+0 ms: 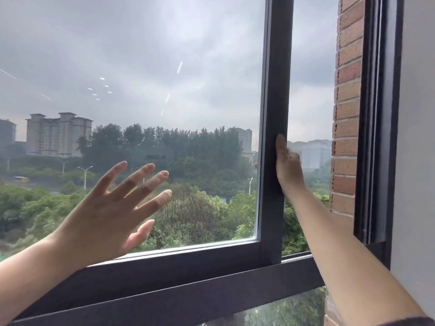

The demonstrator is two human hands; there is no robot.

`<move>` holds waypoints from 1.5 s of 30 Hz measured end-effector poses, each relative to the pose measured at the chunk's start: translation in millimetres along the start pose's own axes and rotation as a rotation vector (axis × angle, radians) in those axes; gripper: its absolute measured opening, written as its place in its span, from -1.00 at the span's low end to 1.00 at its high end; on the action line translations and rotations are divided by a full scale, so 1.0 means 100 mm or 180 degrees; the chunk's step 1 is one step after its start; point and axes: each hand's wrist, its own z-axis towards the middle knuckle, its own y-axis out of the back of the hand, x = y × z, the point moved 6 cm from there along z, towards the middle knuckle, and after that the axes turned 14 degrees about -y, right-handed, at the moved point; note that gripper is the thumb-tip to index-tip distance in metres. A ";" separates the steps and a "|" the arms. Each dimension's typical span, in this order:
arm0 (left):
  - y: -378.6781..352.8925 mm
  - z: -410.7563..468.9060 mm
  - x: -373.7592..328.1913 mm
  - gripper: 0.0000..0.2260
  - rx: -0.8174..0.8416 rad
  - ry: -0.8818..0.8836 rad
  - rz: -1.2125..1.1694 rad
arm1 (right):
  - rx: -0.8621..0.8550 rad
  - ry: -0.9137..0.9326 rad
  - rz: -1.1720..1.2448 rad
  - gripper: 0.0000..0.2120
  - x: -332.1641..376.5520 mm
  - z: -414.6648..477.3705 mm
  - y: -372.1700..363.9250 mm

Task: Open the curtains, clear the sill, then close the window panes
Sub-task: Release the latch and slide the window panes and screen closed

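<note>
Brick wall (346,142) beside window pane (274,90); left hand (110,208) spread at glass (141,67); right hand (288,168) curled round its edge

No text, label, brand, number or sign can be read anywhere in view. A small etched mark (249,225) is seen on the glass of the window pane (164,67), close to its lower right corner, but it is too small and faint for any letters or figures to be made out.
</note>
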 end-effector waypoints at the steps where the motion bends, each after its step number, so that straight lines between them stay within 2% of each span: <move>1: 0.04 0.09 -0.01 -0.48 -0.0035 0.0208 -0.0047 | 0.0186 -0.0039 0.0192 -0.55 -0.01 0.01 -0.02; 3: 0.06 0.25 -0.01 -0.44 0.0039 0.0605 -0.0138 | 0.0389 -0.0101 0.0340 -0.44 -0.03 0.00 -0.07; 5: 0.00 0.38 0.03 -0.40 0.0189 0.0880 -0.0193 | 0.0376 -0.0119 0.0234 -0.24 -0.03 0.00 -0.08; 6: -0.05 0.40 0.05 -0.40 0.0257 0.0949 -0.0197 | 0.0346 -0.0108 0.0203 -0.24 -0.04 0.00 -0.09; 9: -0.13 0.37 0.08 -0.40 0.0300 0.0986 -0.0180 | 0.0245 -0.0029 0.0176 -0.49 -0.03 -0.01 -0.10; 16: -0.12 0.32 0.10 -0.40 0.0294 0.0945 -0.0099 | 0.0095 0.0032 0.0121 -0.57 0.06 -0.12 -0.13; 20: -0.11 0.22 0.16 -0.39 0.0260 0.0948 -0.0080 | 0.0184 0.0041 0.0115 -0.41 0.05 -0.15 -0.23; 23: -0.09 0.12 0.22 -0.41 0.0240 0.0973 -0.0107 | 0.0212 0.0025 0.0123 -0.51 0.06 -0.18 -0.33; 31: -0.05 -0.28 0.42 -0.40 0.0386 0.1017 -0.0052 | 0.0271 0.0039 0.0171 -0.52 0.15 -0.36 -0.69; 34: -0.03 -0.46 0.51 -0.39 0.0410 0.1036 -0.0055 | 0.0248 0.0143 0.0104 -0.47 0.21 -0.44 -0.85; 39: 0.09 -0.67 0.58 -0.34 0.0214 0.1248 -0.0166 | 0.0271 0.0146 0.0172 -0.25 0.30 -0.57 -1.11; 42: 0.18 -0.57 0.50 -0.31 0.0002 0.1726 -0.0413 | 0.0261 0.0094 0.0102 -0.44 0.32 -0.63 -1.24; 45: 0.10 -0.30 0.36 -0.35 0.0022 0.1607 -0.0291 | 0.0270 0.0128 0.0110 -0.53 0.38 -0.70 -1.35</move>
